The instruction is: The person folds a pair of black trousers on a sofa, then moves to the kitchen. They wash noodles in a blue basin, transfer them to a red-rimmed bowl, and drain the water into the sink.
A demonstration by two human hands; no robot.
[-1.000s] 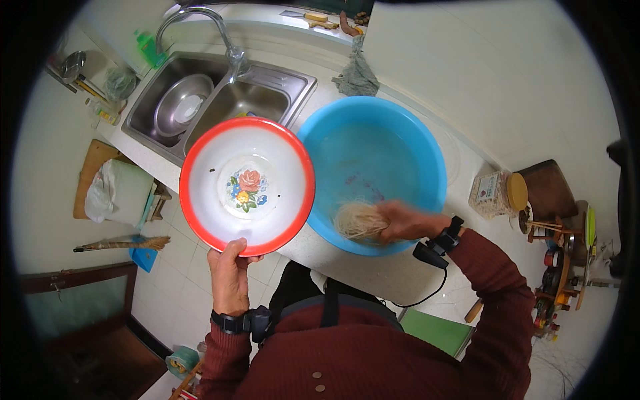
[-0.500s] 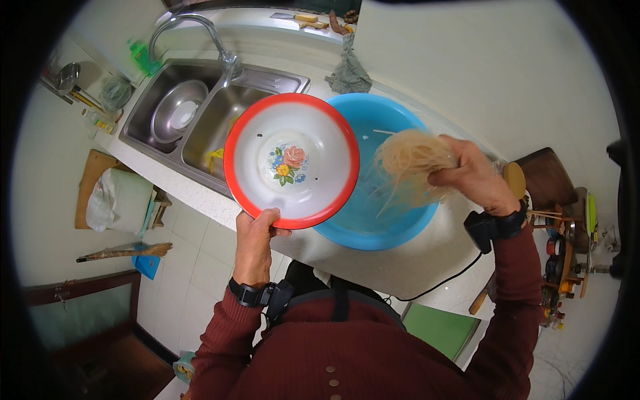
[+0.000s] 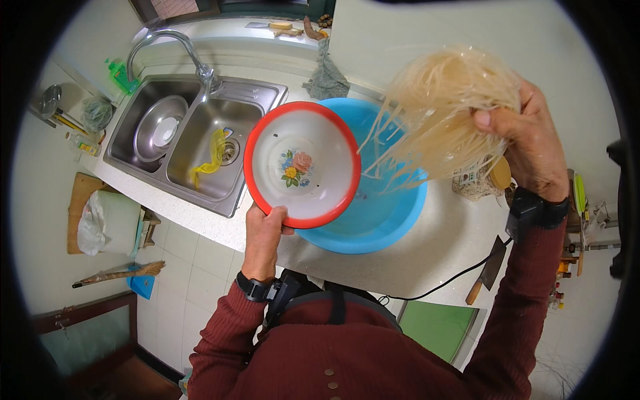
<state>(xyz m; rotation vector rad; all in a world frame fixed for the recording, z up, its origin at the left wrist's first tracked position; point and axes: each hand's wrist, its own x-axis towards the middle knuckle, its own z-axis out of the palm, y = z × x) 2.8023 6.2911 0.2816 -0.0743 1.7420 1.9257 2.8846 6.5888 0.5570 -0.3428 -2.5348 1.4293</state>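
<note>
My left hand (image 3: 264, 237) grips the near rim of a white enamel basin (image 3: 277, 163) with a red edge and flowers painted on its bottom. Held tilted, the basin overlaps the left part of a larger blue basin (image 3: 400, 220) that stands on the counter. Up at the right, my right hand (image 3: 527, 143) is closed round a bundle of pale, translucent noodles (image 3: 447, 100). Loose strands hang from the bundle over the blue basin. Water seems to lie in the blue basin, though the enamel basin and the noodles hide much of it.
A double steel sink (image 3: 200, 180) with a curved faucet (image 3: 193, 57) is at the left; a yellow strip (image 3: 215, 157) and a metal bowl (image 3: 160, 130) lie in it. Grey cloth (image 3: 327, 73) hangs behind. A jar (image 3: 477, 180) and a cleaver (image 3: 490, 267) rest on the counter's right.
My right hand has risen with the noodles, lifting them well above the blue basin. In my left hand, the enamel basin has shifted slightly right in view.
</note>
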